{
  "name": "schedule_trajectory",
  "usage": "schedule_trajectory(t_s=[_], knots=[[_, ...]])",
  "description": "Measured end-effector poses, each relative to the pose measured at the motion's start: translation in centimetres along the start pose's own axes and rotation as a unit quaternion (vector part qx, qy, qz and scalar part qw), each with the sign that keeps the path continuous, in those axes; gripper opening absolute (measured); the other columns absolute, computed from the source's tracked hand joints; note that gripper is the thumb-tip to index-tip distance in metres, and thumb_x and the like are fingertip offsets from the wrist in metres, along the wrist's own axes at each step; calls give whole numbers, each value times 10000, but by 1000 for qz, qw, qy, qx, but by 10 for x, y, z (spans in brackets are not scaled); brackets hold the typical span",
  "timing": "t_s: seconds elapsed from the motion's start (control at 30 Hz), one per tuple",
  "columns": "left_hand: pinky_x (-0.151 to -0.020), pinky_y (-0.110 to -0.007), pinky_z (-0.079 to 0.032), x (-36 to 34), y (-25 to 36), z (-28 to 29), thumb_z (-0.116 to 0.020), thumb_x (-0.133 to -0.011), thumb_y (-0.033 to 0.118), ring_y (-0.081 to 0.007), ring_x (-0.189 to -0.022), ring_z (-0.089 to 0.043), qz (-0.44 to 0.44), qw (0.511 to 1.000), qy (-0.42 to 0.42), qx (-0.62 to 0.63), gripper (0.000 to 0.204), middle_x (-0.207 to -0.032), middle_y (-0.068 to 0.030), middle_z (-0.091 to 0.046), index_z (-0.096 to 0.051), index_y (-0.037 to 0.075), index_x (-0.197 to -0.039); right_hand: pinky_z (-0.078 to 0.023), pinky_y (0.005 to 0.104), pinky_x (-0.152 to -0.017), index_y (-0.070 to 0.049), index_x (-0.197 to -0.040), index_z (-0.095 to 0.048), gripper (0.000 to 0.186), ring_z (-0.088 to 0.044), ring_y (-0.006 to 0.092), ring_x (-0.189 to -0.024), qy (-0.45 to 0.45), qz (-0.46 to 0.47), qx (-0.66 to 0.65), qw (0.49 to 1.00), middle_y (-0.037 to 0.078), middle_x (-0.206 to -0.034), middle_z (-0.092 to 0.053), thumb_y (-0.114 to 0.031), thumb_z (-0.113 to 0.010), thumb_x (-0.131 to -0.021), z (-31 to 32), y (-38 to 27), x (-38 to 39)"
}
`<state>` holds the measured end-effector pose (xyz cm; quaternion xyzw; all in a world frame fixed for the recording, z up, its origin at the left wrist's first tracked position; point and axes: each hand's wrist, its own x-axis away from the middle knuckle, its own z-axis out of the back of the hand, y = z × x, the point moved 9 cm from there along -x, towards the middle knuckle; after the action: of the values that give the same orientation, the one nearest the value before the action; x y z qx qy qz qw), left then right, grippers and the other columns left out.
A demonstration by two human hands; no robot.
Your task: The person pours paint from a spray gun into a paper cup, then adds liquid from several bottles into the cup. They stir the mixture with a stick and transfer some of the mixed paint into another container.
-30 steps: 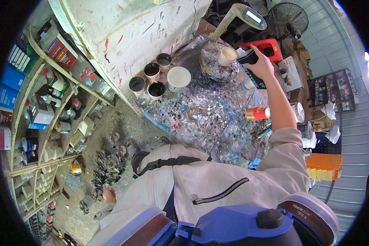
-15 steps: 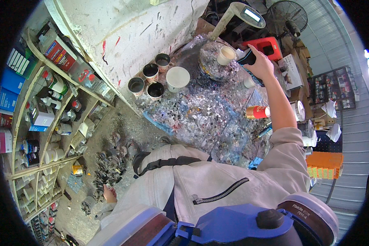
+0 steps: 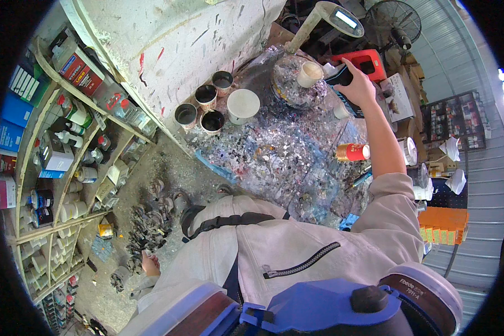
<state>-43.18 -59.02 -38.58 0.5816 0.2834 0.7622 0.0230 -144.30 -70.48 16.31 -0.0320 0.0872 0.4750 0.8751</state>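
My right hand (image 3: 357,84) grips a black container with blue lettering (image 3: 338,79) at the back of the paint-spattered table (image 3: 280,157). A cup of pale cream liquid (image 3: 309,74) stands on the crusted round pan of a scale (image 3: 288,92), left of that hand, below its raised display (image 3: 341,21). A white cup (image 3: 341,111) sits near my wrist. Four cups of dark paint (image 3: 212,120) and a white round tub (image 3: 243,105) stand by the wall. My left hand (image 3: 150,263) hangs low at my side, fingers curled; whatever it holds is too small to make out.
Shelves (image 3: 67,224) of cans and bottles line the left. Right are a red container (image 3: 369,61), stacked red cups (image 3: 353,152), white cans (image 3: 407,150) and an orange box (image 3: 442,224). A fan (image 3: 400,36) stands behind. Dark debris (image 3: 148,235) lies on the floor.
My right hand and the black container have shifted very slightly away from me, and less of the container's lettered side shows. My left hand has stayed in about the same place.
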Motion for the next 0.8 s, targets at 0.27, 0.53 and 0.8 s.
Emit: schedule_trajectory(t_s=[0.27,0.53,0.8], knots=[[-449,-284,-353,7,6,-5,-633,-1048,666,-132,-567,-570,5,999,29,-12,544,-727,11,-619,-561,127,-1016,-581,483,-1048,-336,-1661,-474,1035,-706,348,-1273,-7,-21,-30,999,136,-1393,-732,-405,-914,-726,-1,5,1],[-453,-276,-343,15,7,-3,-625,-1043,684,-123,-562,-550,-5,997,79,-15,556,-706,29,-593,-581,132,-1005,-579,482,-1050,-319,-1654,-489,1018,-710,357,-1266,-4,-26,-29,999,137,-1384,-740,-407,-913,-733,0,6,5],[-418,-270,-307,24,35,-28,-662,-1044,598,-109,-488,-463,-41,997,24,60,463,-661,44,-526,-575,174,-881,-568,404,-1085,-149,-1663,-488,1044,-739,269,-1236,47,-53,-290,954,187,-1378,-746,-302,-988,-759,7,15,18]])
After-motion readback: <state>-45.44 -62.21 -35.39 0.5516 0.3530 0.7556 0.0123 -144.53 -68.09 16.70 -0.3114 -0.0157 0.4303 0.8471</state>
